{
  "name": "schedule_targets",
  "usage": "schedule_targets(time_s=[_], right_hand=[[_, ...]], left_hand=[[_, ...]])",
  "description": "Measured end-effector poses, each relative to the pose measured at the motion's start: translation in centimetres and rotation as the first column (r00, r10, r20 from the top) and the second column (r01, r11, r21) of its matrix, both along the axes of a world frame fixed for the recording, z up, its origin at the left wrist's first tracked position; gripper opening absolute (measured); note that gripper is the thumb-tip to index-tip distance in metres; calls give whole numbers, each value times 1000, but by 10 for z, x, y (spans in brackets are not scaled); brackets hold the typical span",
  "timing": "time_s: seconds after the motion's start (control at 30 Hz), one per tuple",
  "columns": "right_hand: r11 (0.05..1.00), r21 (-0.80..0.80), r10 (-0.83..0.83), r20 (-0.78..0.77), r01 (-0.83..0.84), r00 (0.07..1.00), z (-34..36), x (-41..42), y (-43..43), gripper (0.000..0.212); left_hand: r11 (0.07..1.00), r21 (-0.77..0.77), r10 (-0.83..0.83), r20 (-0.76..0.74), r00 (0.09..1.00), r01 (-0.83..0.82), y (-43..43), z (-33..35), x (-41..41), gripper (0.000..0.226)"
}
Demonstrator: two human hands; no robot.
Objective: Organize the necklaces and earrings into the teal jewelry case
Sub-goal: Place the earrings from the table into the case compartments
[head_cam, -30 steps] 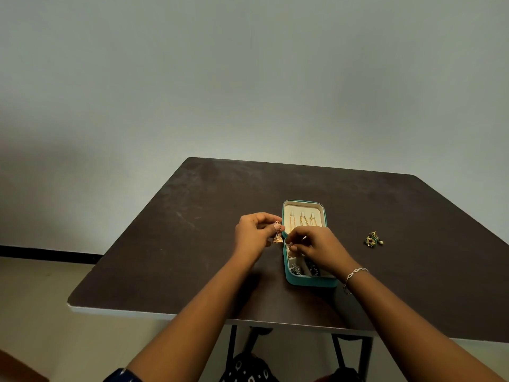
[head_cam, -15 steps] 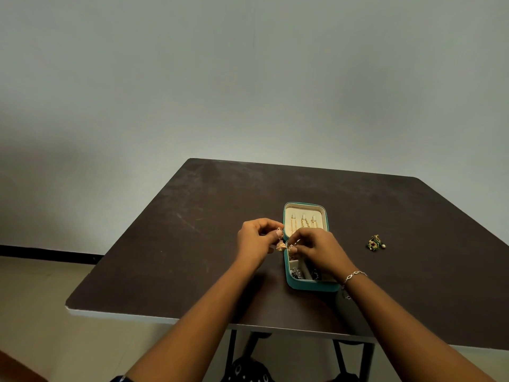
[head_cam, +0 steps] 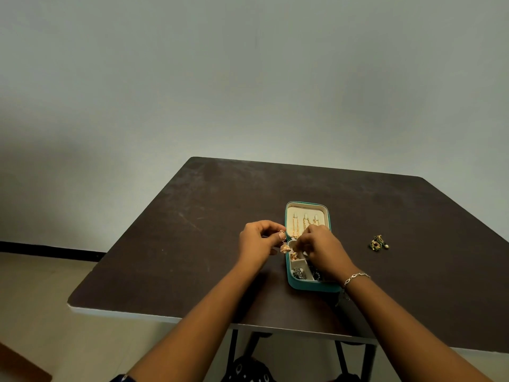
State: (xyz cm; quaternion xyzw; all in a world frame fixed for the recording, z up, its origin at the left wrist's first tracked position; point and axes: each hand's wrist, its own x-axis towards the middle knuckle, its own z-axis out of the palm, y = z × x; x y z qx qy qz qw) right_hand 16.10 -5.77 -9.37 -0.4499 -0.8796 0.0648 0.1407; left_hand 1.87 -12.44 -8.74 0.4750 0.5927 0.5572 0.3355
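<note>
The teal jewelry case (head_cam: 292, 282) lies open on the dark table, its cream lid flat at the far end with gold chains (head_cam: 305, 225) hanging on it. My left hand (head_cam: 259, 242) pinches a gold bell-shaped earring (head_cam: 284, 247) just left of the case's rim. My right hand (head_cam: 322, 252) reaches over the case with fingers pinched. A second gold earring (head_cam: 294, 255) hangs just under them at a left compartment. Dark earrings (head_cam: 299, 272) fill the near compartments. A green pair of earrings (head_cam: 378, 243) lies on the table to the right.
The dark table (head_cam: 192, 244) has its near edge close to my forearms, and a pale wall rises behind it. A silver bracelet (head_cam: 355, 278) circles my right wrist. Table legs and a dark spotted object show below the front edge.
My hands came together at the case's left rim and have drawn slightly apart. The second gold earring now hangs lower, over the case's compartment. The green pair has not moved.
</note>
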Motion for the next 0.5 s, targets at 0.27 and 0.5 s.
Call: schedule_targets(time_s=[0.27,0.5], right_hand=[[999,38,17,49,-19,999,2,1,-6,25],[998,44,44,36,-46,998,5,3,-5,24]], left_hand=[[999,-9,-51,-45,998,51,-1,-4,6,12],[999,-2,-46,-48,998,46,-2,-6,9,12]])
